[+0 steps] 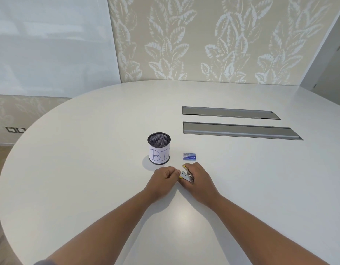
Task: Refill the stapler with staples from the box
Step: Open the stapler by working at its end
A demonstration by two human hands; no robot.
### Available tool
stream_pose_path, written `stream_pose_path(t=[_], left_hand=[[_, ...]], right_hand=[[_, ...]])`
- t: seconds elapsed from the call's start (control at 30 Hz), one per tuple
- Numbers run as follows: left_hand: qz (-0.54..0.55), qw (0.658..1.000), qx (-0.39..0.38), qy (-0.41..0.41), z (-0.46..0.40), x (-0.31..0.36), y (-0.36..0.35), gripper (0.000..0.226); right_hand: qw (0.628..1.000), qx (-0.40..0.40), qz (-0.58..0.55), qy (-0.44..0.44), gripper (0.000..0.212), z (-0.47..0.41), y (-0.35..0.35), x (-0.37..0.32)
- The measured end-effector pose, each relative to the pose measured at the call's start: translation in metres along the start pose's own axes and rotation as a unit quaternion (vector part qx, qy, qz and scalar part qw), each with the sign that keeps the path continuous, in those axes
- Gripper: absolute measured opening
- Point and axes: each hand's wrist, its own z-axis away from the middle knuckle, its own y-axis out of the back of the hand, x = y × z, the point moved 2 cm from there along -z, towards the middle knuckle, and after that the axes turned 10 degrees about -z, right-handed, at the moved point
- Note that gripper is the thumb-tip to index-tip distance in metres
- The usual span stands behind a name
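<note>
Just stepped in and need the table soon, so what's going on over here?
A person is working on a small stapler at the near edge of the white table. The right hand holds it, with its yellow top swung up, while the left hand pinches at its near end. The blue staple box lies shut just beyond the hands, untouched. A mesh cup with a handwritten paper label stands to its left.
</note>
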Motion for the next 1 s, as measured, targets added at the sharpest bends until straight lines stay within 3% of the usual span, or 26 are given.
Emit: stream_pose_path(t=[0.2, 0.4, 0.6, 0.8, 0.9, 1.0], left_hand=[[0.004, 1.0, -0.012, -0.001, -0.0001, -0.0028, 0.0012, 0.029], [0.018, 1.0, -0.022, -0.007, 0.001, -0.002, 0.0001, 0.03], [0.021, 0.999, -0.028, -0.018, 0.0025, -0.0004, 0.0003, 0.034], [0.03, 0.999, -0.029, -0.019, 0.0034, 0.0016, 0.0005, 0.033], [0.026, 0.999, -0.032, -0.015, 0.004, 0.0019, 0.0005, 0.033], [0.018, 0.999, -0.024, -0.016, 0.0038, 0.0017, 0.0012, 0.033]], right_hand=[[0.998, -0.028, 0.033, -0.038, 0.051, 0.0013, -0.0025, -0.001], [0.996, -0.033, 0.079, -0.02, 0.061, 0.0013, -0.0046, 0.0009], [0.996, -0.053, 0.074, 0.008, 0.034, 0.0049, -0.0055, -0.0018], [0.998, -0.031, 0.058, -0.003, 0.042, 0.0055, -0.0043, -0.0029], [0.997, -0.051, 0.059, 0.005, 0.028, 0.0066, -0.006, -0.0021], [0.998, -0.039, 0.054, -0.002, 0.034, 0.0054, -0.0064, 0.0001]])
